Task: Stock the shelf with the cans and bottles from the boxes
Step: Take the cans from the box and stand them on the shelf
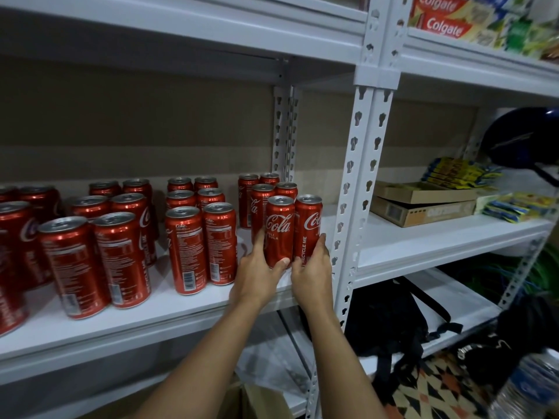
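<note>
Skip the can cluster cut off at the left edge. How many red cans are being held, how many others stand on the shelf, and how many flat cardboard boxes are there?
Held cans: 2
Other cans: 16
Cardboard boxes: 2
Total: 20
</note>
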